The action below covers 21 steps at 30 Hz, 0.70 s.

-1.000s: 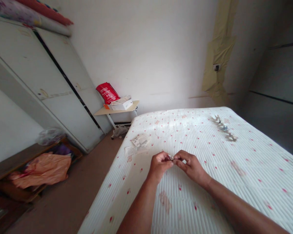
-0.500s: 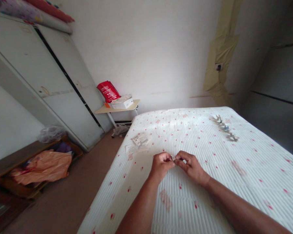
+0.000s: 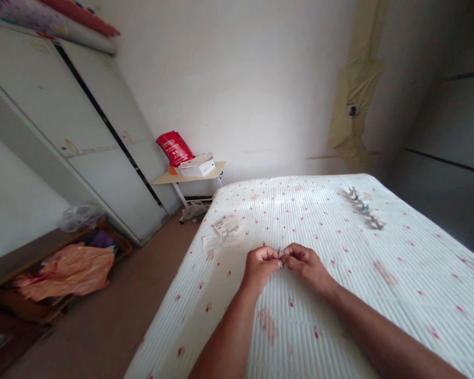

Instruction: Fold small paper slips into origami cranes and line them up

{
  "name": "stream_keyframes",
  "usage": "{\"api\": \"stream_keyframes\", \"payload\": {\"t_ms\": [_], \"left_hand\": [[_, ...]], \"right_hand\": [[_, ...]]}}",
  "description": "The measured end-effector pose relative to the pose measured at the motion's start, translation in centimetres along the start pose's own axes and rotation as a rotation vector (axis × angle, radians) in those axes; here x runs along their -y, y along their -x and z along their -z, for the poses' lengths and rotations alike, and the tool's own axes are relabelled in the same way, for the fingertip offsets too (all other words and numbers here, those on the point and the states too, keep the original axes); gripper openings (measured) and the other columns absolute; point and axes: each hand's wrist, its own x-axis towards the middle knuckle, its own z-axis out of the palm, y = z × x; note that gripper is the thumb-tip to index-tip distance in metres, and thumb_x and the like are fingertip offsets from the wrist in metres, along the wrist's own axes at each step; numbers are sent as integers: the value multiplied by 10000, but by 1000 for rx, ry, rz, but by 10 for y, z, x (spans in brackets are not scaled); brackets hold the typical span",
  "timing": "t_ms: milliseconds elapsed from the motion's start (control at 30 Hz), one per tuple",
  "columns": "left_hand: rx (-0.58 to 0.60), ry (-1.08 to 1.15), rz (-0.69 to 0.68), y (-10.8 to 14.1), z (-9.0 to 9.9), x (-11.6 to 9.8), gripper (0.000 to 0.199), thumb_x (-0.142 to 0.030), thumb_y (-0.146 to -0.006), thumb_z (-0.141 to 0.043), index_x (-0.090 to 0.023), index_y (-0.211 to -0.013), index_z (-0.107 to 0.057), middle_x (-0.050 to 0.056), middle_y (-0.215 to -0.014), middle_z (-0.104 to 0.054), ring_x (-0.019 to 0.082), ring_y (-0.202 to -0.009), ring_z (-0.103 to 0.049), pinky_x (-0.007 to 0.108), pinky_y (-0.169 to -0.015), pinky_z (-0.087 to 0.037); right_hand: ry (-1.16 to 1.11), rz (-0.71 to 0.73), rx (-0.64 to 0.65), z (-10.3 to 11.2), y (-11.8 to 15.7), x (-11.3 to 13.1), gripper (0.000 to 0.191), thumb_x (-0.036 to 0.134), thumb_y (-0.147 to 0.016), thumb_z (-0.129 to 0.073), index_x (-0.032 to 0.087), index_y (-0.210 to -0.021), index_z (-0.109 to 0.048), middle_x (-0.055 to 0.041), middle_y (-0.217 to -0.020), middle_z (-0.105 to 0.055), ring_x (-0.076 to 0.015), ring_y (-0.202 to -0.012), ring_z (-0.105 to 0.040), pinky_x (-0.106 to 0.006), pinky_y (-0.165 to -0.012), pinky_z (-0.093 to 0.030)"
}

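My left hand [image 3: 260, 267] and my right hand [image 3: 306, 267] meet over the middle of the bed [image 3: 292, 337], thumbs and fingers pinched together. Between the fingertips is a small, thin, greyish piece [image 3: 279, 255], too small to name and mostly covered by the fingers. Both hands are closed on it. Left of them, printed paper slips [image 3: 228, 227] lie on the striped, red-dotted bed cover. Farther off to the right rests a row of small silvery and bluish pieces [image 3: 363, 206], whose kind I cannot make out.
A small table [image 3: 168, 178] by the wall bears a red bag [image 3: 174, 148] and a white box [image 3: 199, 167]. To the left stand a tall cabinet [image 3: 98, 152] and a low wooden shelf holding an orange plastic bag [image 3: 69, 271]. A socket [image 3: 353, 110] is on the wall.
My fingertips have shifted slightly, and the right hand's fingers now sit closer against the left's. The small piece shows at a different angle. Everything on the bed stays put.
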Motion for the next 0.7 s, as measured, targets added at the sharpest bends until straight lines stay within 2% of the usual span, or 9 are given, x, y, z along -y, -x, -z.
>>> {"api": "stream_keyframes", "payload": {"t_ms": [167,333,467,700], "left_hand": [[-2,-17,62,2,-1,-2,81,-187,-525,-618,-139,-557,-560,-50,-438,-490,69,-417,-398,198,-438,-271],[47,-3,71,1,0,1,98,-191,-534,-622,-139,-570,-547,-48,-431,-486,64,-401,-388,193,-412,-264],[84,-1,44,0,-1,3,91,-182,-541,-611,-137,-579,-541,-47,-438,-490,61,-402,-387,190,-410,-271],[83,1,47,-2,-4,10,138,-182,-564,-621,-123,-678,-568,-29,-542,-536,61,-461,-423,189,-459,-308]], "right_hand": [[-37,-42,45,4,-3,0,191,341,-719,-589,177,-668,-506,55,-545,-464,-74,-485,-370,-215,-480,-291],[-141,-122,115,8,-4,5,218,360,-654,-638,173,-639,-527,42,-532,-512,-85,-490,-431,-219,-486,-306],[-192,-171,73,7,-4,5,207,335,-618,-657,170,-616,-534,37,-517,-532,-87,-476,-449,-221,-485,-315],[-182,-238,14,5,-4,-1,198,340,-661,-628,170,-646,-530,44,-460,-525,-73,-412,-417,-207,-431,-279]]}}
